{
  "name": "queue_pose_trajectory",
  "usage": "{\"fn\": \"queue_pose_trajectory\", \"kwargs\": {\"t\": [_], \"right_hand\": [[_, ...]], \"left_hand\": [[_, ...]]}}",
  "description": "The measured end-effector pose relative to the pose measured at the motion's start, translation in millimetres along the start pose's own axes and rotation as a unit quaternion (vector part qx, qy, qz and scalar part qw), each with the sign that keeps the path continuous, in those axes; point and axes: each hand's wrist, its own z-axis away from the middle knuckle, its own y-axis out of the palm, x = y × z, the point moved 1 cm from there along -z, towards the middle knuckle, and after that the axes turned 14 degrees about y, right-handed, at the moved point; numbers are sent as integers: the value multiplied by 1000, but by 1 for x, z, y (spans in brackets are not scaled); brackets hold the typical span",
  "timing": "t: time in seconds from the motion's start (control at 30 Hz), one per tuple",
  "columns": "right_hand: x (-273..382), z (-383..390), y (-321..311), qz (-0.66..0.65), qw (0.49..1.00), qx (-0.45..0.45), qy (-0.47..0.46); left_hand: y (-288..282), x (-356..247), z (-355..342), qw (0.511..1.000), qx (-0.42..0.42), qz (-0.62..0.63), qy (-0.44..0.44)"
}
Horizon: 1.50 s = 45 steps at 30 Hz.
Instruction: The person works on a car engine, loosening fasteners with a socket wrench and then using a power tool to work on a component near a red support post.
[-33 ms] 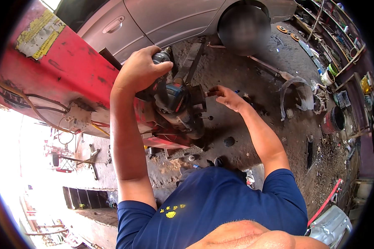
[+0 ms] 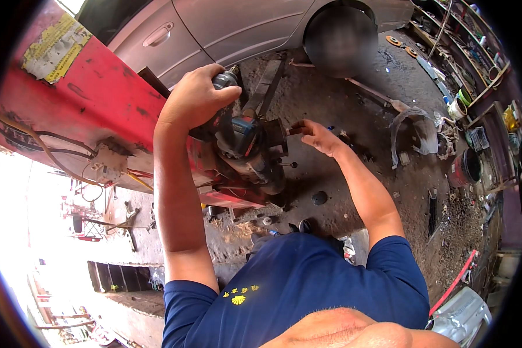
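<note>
Left hand [image 2: 194, 98]: unmoved since earlier, gripping a grey-black tool [image 2: 219, 81] beside the red post [image 2: 110, 81].
Right hand [image 2: 319, 138]: unmoved, half-curled, farther from the post; I can't tell if holding.

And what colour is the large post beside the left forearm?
The post is red, with dark scuffs; it shows best in the head view.

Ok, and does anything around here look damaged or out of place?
Yes: the yellow label on the red post has ragged, torn-looking edges, and the post's paint is scuffed dark. Loose debris also litters the floor at the right.
</note>
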Motion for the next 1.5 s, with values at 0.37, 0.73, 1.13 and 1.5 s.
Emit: {"fn": "queue_pose_trajectory", "kwargs": {"t": [0.37,0.73,1.13,1.5], "right_hand": [[-1,-1,-1,21,1000,0,4],[-4,-1,-3,29,1000,-7,-5],[-4,0,-2,15,1000,-5,-19],[-5,-1,-4,21,1000,-3,-15]], "left_hand": [[0,-1,1,1000,-3,16,-1],[-2,-3,0,1000,11,-2,19],[-2,-3,1,1000,8,13,16],[-1,-2,1,1000,8,11,13]]}}
